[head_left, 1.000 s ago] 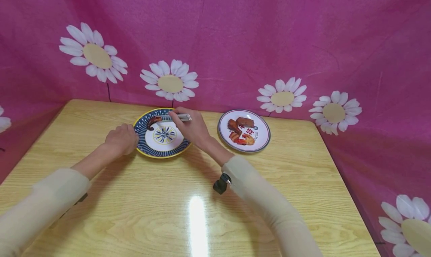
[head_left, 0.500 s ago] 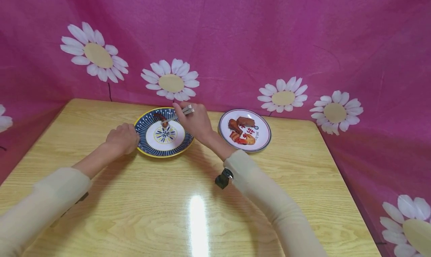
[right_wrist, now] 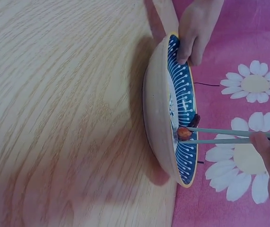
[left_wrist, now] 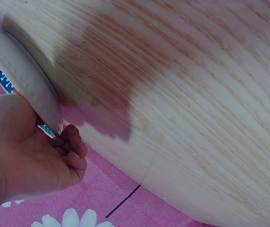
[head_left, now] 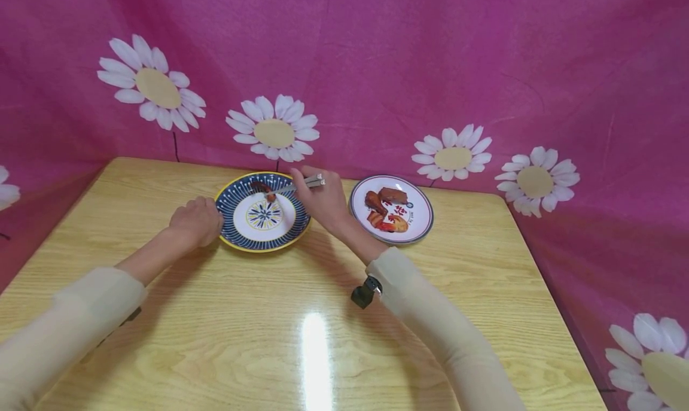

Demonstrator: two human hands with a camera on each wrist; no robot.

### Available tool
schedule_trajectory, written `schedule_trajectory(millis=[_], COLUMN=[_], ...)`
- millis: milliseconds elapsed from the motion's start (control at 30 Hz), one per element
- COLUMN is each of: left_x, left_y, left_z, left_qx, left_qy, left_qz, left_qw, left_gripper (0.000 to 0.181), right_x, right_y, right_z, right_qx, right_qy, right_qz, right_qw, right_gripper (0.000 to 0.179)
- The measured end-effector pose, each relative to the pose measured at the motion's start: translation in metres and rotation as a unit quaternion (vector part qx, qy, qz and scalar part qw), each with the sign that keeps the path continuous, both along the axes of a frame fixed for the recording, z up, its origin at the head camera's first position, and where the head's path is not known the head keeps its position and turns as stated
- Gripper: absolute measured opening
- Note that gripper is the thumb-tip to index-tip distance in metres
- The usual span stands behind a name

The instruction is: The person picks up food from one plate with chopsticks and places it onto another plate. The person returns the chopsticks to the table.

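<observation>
My left hand (head_left: 197, 222) pinches the left rim of a deep blue-and-white plate (head_left: 264, 244) with a yellow edge; its curled fingers show at the rim in the left wrist view. In my right hand (head_left: 325, 203) is a pair of silver chopsticks (right_wrist: 229, 136), reaching over the plate from the right. Their tips lie on either side of a curved, dark reddish-brown piece of food (head_left: 264, 189) at the plate's far inner side. Seen from the right wrist, the orange-brown end of that piece sits between the tips.
Right of my right hand stands a white plate (head_left: 417, 222) with a dark rim, bearing a drumstick (head_left: 375, 201), a brown block of food (head_left: 393, 195) and reddish-orange pieces. Behind the wooden table (head_left: 242, 327) hangs a pink cloth (head_left: 366, 70) with daisies.
The curved food piece has shifted right and turned on the blue plate, its orange end now pointing right. My right hand and the chopsticks have moved right. My left hand stays at the rim.
</observation>
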State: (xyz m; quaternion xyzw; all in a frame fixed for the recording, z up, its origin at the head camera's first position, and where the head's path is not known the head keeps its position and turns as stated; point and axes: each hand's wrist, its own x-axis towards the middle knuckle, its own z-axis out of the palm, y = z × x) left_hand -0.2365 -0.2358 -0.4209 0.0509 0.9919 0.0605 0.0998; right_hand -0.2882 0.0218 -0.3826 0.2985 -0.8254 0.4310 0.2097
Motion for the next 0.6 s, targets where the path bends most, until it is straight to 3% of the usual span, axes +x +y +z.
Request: schedule_trajectory(millis=[367, 600], left_x=[-0.001, -0.001], left_y=[-0.001, -0.001], left_z=[0.0, 0.0], left_qx=[0.003, 0.007], left_qy=[-0.003, -0.003], left_qz=[0.004, 0.006], left_qw=[1.0, 1.0], left_gripper=[0.039, 0.038], right_x=[0.006, 0.009], right_y=[0.017, 0.032], right_z=[0.009, 0.011], right_qx=[-0.041, -0.064], right_qy=[-0.045, -0.033], right_qz=[0.017, 0.023], right_qw=[0.998, 0.9972], right_gripper=[0.031, 0.028])
